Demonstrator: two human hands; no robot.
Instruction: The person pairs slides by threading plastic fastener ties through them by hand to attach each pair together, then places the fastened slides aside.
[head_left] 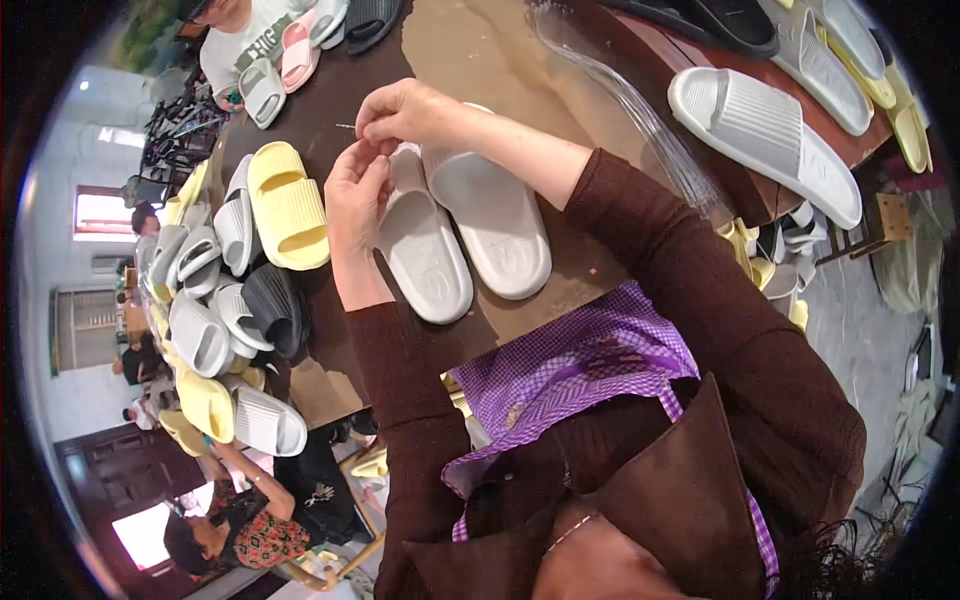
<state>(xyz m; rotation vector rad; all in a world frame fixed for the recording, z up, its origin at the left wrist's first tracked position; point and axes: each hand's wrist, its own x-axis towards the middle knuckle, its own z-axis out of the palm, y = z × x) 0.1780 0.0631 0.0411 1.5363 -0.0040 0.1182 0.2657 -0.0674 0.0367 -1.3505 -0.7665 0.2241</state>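
Both forearms, in dark brown sleeves, reach forward from the lower edge and meet in front of the body. The left hand (357, 192) is raised with its palm turned inward, fingers curled and fingertips pressed together. The right hand (412, 112) sits just above it, knuckles up, thumb and forefinger closed in a fine pinching grip (what it pinches is too thin to tell). The two hands touch at the fingertips.

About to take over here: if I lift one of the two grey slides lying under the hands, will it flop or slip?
The grey slide probably holds its shape: its sole looks thick and moulded. It is likely light for its size, seemingly foam. Its matte, textured footbed suggests little slipping. Lying flat on the brown table, it should not roll.
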